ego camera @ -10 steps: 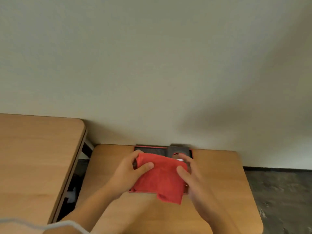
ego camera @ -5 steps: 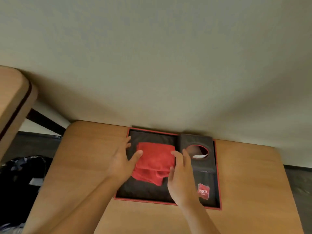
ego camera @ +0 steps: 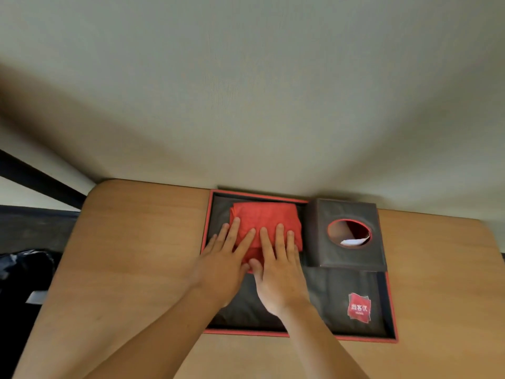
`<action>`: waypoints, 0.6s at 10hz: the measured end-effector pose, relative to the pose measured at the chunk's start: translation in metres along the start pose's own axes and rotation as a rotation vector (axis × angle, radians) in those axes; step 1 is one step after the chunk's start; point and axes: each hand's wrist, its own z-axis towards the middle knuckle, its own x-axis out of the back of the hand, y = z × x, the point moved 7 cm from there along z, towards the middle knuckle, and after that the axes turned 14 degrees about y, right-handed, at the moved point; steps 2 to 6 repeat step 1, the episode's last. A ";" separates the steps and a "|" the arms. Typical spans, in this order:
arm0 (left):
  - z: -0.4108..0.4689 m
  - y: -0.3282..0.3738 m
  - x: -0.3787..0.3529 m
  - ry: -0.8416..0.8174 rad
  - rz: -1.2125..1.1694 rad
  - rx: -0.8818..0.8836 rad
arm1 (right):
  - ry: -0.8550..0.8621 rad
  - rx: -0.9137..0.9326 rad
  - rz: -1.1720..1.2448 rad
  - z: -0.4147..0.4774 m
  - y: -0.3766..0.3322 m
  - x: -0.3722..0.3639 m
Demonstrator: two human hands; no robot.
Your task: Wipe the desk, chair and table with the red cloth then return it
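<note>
The fingers of the left hand (ego camera: pixel 221 265) lie flat and spread; the middle ones rest on the left part of the red cloth (ego camera: pixel 266 222), and the outer ones lie on the dark floor of the tray beside it. The fingers of the right hand (ego camera: pixel 280 277) are also stretched out and close together, and they press on the front right part of the cloth. Neither hand grips anything; both are open, palm down, and the two thumbs almost touch each other at the near edge of the cloth.

The cloth is folded into a thick, nearly square bundle. It lies in the far left part of the tray (ego camera: pixel 389 302), which is black inside with a thin red border and stands on the wooden table (ego camera: pixel 131 255), against the wall (ego camera: pixel 246 91).

I judge that the task is at its last step: the cloth is back in the tray and the hands only flatten it. Whether the desk, chair and table are clean, I cannot tell from here. What is left seems only to lift the hands away.

In the tray there is also a dark tissue box (ego camera: pixel 347 265) in the far right corner, just beside the cloth. Through its round hole a bit of white tissue (ego camera: pixel 354 241) shows. Near the front right corner lies a small red packet (ego camera: pixel 359 307) with white characters.
</note>
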 end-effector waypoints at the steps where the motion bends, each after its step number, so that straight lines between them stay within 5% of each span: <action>1: -0.004 -0.002 0.009 -0.073 -0.025 -0.026 | -0.057 0.018 0.071 -0.010 -0.007 0.007; 6: -0.004 -0.002 0.009 -0.073 -0.025 -0.026 | -0.057 0.018 0.071 -0.010 -0.007 0.007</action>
